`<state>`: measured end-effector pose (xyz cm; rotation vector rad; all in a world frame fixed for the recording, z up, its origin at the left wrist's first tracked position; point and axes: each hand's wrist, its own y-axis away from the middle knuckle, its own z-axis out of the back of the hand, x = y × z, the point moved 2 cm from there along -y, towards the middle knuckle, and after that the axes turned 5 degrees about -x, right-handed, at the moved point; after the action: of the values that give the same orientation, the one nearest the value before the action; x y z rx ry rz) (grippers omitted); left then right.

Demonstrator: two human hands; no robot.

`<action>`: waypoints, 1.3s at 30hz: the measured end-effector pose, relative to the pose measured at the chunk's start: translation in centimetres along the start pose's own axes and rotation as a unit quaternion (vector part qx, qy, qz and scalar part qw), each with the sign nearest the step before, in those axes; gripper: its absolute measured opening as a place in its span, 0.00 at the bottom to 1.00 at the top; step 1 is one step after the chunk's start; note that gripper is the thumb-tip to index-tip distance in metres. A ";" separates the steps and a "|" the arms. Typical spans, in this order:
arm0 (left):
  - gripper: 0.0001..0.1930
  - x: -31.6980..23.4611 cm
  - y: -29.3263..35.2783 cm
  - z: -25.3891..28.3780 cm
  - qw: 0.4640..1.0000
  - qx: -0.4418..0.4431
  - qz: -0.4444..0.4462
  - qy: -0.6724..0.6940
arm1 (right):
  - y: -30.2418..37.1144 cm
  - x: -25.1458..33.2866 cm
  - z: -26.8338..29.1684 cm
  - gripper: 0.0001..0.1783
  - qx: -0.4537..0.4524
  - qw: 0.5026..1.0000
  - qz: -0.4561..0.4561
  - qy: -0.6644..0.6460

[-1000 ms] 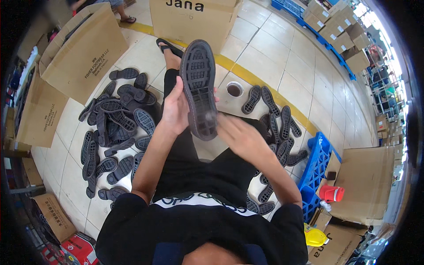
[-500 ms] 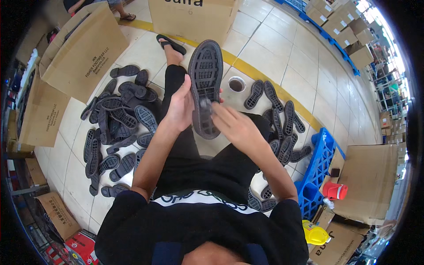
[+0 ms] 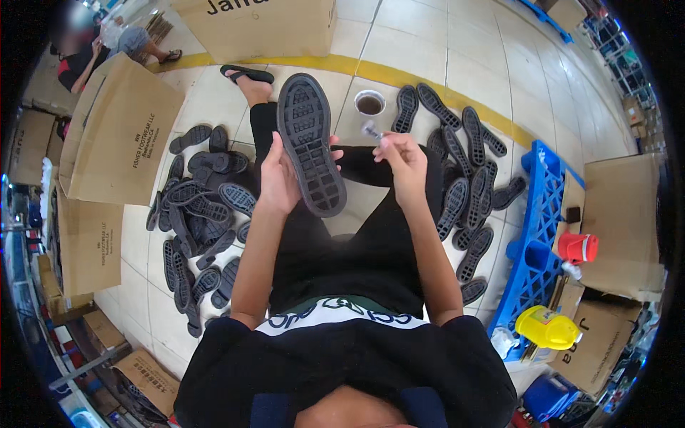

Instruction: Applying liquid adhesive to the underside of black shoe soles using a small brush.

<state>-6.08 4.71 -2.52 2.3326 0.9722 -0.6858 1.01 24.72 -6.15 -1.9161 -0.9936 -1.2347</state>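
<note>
My left hand [image 3: 277,178] grips a black rubber shoe sole [image 3: 311,143], tread side up, above my lap. To its right, my right hand [image 3: 402,158] pinches a small brush [image 3: 370,130] with a pale tip, a short way from the sole. Just beyond the brush a small cup of dark liquid [image 3: 369,104] stands on the tiled floor. I sit with black trousers and my left foot in a black sandal [image 3: 247,73].
A heap of black soles [image 3: 200,221] lies on the floor at my left, another row of soles [image 3: 464,171] at my right. Cardboard boxes [image 3: 121,135] stand around. A blue plastic pallet [image 3: 535,242] holds a red cup [image 3: 578,247] and a yellow bottle [image 3: 546,328]. Another person [image 3: 93,50] sits far left.
My right hand has come off the sole and moved right and away, now holding the brush near the cup. The sole has tilted a little in my left hand.
</note>
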 end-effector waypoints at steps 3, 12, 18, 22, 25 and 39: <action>0.39 2.2 -0.5 1.4 0.999 0.003 0.025 0.033 | 0.4 -9.2 4.9 0.08 -0.114 0.978 -0.169 -0.049; 0.37 7.1 -0.7 5.1 0.986 0.028 0.078 0.147 | 0.3 -11.6 7.1 0.11 -0.143 0.918 -0.358 -0.091; 0.32 9.1 -2.0 11.6 0.988 -0.127 0.083 0.030 | 0.4 -12.9 5.5 0.11 -0.157 0.919 -0.356 -0.057; 0.23 10.5 -4.7 13.8 0.952 -0.277 0.129 -0.018 | -0.8 -10.3 5.2 0.12 -0.143 0.945 -0.295 -0.003; 0.24 11.5 -5.2 15.1 0.961 -0.253 0.109 0.032 | -0.5 -12.0 6.5 0.13 -0.141 0.946 -0.291 -0.038; 0.27 15.3 -11.4 -14.7 0.958 0.009 0.241 -0.154 | -2.1 -13.8 6.8 0.08 -0.281 0.773 -0.125 -0.555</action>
<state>-1.49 28.35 -4.18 2.2591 0.2430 -0.8158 -1.48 27.95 -21.10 -3.2032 -1.5880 -0.3885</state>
